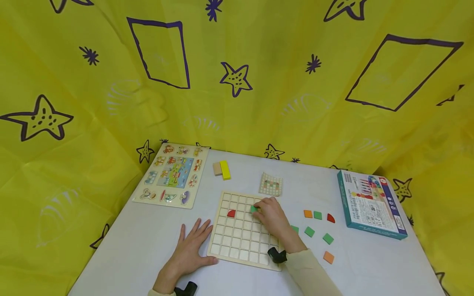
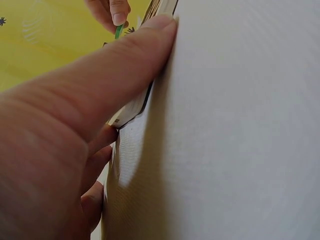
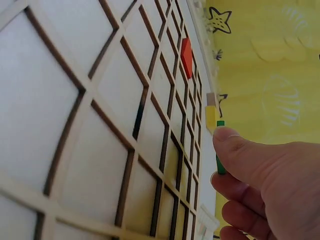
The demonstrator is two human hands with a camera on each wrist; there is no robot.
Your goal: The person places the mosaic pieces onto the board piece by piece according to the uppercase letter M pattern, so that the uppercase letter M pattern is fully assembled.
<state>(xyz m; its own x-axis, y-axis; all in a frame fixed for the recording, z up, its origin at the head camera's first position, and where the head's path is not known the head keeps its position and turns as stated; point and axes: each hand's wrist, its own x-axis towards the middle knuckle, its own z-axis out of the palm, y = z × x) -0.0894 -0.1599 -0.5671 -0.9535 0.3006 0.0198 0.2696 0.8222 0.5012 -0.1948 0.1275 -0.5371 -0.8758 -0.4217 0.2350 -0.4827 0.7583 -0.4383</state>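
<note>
My right hand [image 1: 274,218] pinches a green square tile [image 3: 220,162] on edge between thumb and fingers, over the upper right part of the wooden grid board [image 1: 235,243]. In the right wrist view the tile stands up from the thumb tip, apart from the grid. A red quarter-circle tile [image 1: 231,213] lies in a cell toward the board's upper left. My left hand [image 1: 189,250] rests on the table with its fingers spread, its thumb [image 2: 145,50] right at the board's lower left edge. A small card [image 1: 270,184] with a coloured grid pattern lies beyond the board.
Loose green, orange and red tiles, among them a green square [image 1: 328,238] and a red quarter circle [image 1: 331,218], lie right of the board. A boxed set [image 1: 374,205] sits farther right. A picture puzzle [image 1: 142,193] and a yellow block [image 1: 225,169] beside a tan one [image 1: 217,169] are at the back left.
</note>
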